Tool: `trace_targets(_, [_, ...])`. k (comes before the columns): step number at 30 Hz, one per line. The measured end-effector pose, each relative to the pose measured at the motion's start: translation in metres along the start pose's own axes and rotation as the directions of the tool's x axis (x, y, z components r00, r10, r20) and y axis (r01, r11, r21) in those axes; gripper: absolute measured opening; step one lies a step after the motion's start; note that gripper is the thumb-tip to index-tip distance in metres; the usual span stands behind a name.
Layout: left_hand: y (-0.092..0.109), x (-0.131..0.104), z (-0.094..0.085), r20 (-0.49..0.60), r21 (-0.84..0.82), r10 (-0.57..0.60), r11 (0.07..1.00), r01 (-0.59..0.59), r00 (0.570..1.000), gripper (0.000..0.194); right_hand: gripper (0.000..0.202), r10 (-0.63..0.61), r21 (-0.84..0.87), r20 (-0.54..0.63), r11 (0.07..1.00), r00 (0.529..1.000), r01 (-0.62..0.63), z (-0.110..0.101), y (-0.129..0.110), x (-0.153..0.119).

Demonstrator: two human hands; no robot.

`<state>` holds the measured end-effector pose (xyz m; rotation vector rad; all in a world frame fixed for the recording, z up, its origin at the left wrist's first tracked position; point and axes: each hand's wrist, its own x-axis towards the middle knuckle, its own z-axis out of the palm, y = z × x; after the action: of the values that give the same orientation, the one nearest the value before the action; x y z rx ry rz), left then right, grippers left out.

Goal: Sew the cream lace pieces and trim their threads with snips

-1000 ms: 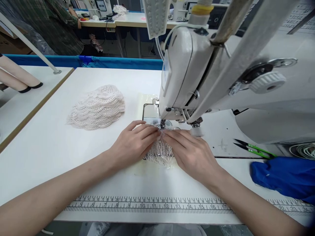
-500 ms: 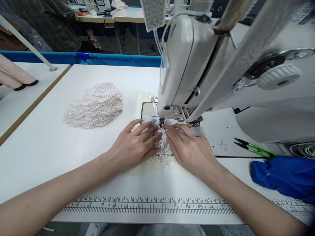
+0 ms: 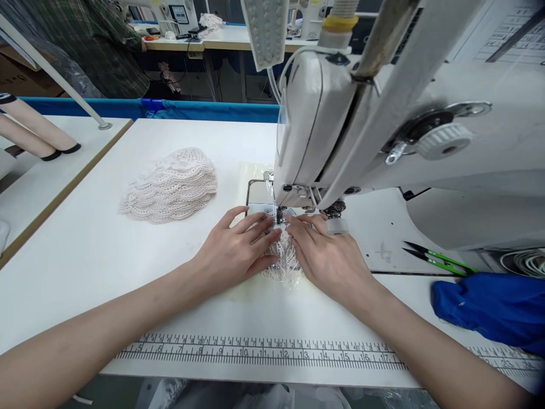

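A small piece of white lace (image 3: 284, 258) lies under the presser foot (image 3: 281, 216) of a white sewing machine (image 3: 361, 130). My left hand (image 3: 232, 250) lies flat on the lace's left side, fingers pointing at the needle. My right hand (image 3: 330, 258) presses flat on its right side, fingertips close to the foot. Both hands pin the lace to the table (image 3: 85, 255); much of the lace is hidden beneath them.
A stack of white lace pieces (image 3: 172, 184) sits to the left. Green-handled thread snips (image 3: 438, 258) and blue cloth (image 3: 489, 307) lie at the right. A ruler strip (image 3: 264, 355) runs along the table's front edge. A person in dark clothing (image 3: 97, 45) is at the back left.
The lace has fed further under the presser foot, and both hands have slid forward with it toward the needle. Less lace shows between the hands.
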<state>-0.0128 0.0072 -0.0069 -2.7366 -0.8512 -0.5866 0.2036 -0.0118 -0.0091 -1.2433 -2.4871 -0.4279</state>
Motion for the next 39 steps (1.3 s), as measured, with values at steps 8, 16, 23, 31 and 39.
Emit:
trace_targets(8, [-0.002,0.001,0.003,-0.006,0.005,-0.018,1.0,0.018,1.0,0.034,0.034,-0.019,-0.004,-0.032,1.0,0.999,0.019,0.0,0.0,0.0])
trace_targets(16, [-0.001,-0.003,-0.007,-0.1,-0.069,0.239,0.967,-0.246,0.966,0.038,0.023,-0.155,0.135,-0.133,0.976,0.979,0.173,-0.006,0.001,-0.005])
trace_targets(23, [0.005,-0.004,-0.002,-0.119,-0.125,0.103,0.985,-0.118,0.988,0.013,0.046,-0.136,0.29,-0.044,0.946,0.99,0.143,-0.011,0.004,-0.005])
trace_targets(31, [0.008,-0.005,-0.003,-0.062,0.039,0.137,0.99,-0.135,0.989,0.026,0.017,-0.214,0.17,-0.172,0.955,0.962,0.242,-0.011,0.003,-0.005])
trace_targets(39, [0.007,-0.008,-0.003,-0.05,0.057,0.161,0.986,-0.158,0.986,0.026,0.018,-0.216,0.173,-0.16,0.955,0.963,0.242,-0.013,0.002,-0.006])
